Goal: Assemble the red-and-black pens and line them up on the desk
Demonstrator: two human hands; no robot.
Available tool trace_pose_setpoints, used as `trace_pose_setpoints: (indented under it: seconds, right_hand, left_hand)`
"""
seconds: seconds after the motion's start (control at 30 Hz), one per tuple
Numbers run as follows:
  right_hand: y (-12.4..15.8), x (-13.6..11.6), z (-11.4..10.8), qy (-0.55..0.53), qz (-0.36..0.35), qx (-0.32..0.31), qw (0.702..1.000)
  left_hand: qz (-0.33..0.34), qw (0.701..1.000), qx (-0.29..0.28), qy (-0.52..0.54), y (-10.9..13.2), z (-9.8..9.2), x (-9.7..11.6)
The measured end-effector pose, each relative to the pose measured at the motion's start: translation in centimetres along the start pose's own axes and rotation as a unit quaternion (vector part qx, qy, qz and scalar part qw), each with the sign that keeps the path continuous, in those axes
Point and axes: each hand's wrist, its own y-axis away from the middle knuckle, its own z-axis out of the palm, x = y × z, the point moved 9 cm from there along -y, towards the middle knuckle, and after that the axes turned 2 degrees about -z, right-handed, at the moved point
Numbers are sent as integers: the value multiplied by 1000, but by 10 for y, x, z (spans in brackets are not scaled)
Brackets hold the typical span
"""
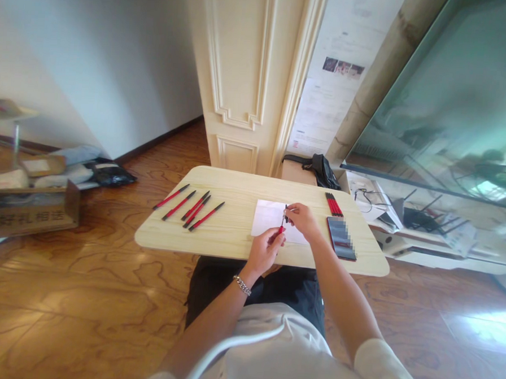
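Note:
My left hand [265, 250], with a chain bracelet on its wrist, grips the red lower part of a red and black pen [283, 223]. My right hand [302, 220] pinches the pen's black upper end. The pen stands nearly upright above a white sheet of paper [268, 218] on a pale wooden lap table [236, 183]. Several loose red and black pens [196, 210] lie to the left of the paper. To the right are a tight group of pens [333, 204] and a dark smartphone [341, 238].
A black bag [319, 170] sits beyond the table by a cream panelled pillar [241, 81]. A cardboard box [29, 209] stands on the wooden floor at left. A shelf with a router [421, 220] and cables lies to the right.

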Motion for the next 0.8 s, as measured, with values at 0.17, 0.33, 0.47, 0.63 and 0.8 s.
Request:
trace_pose_setpoints:
  seconds: [0.17, 0.33, 0.47, 0.63, 0.8]
  right_hand:
    - [10, -42, -37, -206, -88, 68, 972]
    - [16, -61, -37, -207, -106, 73, 970]
    - [17, -62, -30, -202, -119, 70, 970]
    - [20, -62, -27, -184, -121, 60, 974]
    - [24, -68, -25, -183, -132, 48, 973]
  left_hand:
    - [4, 1000, 7, -1, -1, 0, -2]
    - [12, 1000, 5, -17, -1, -1, -1]
    - [14, 1000, 3, -23, -1, -1, 0]
    - [16, 999, -6, -34, -1, 0, 1]
    - [16, 999, -10, -43, -1, 1, 1]
